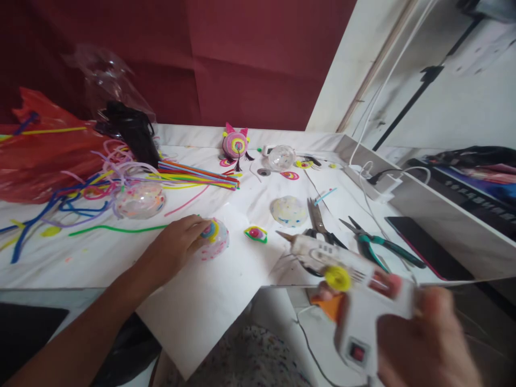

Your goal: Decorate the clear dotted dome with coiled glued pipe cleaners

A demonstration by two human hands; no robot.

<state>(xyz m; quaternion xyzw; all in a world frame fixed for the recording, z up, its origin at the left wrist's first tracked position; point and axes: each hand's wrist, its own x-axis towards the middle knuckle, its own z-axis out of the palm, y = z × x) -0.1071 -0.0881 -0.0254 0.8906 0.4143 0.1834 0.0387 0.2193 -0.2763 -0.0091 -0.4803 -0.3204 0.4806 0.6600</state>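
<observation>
My left hand is closed on a clear dome with pink spots, which rests on white paper; a ring of blue, yellow and pink shows near my fingertips. My right hand, blurred, grips a white glue gun above the table's front edge, its nozzle pointing left. A yellow coil and an orange piece show by the glue gun; how they are held is unclear. Between the dome and the nozzle lies an eye-shaped piece with a green edge.
Scissors, green-handled pliers and a dark phone lie right. Clear domes stand either side. Colourful pipe cleaners and a red bag are left. A pink horned figure stands at the back.
</observation>
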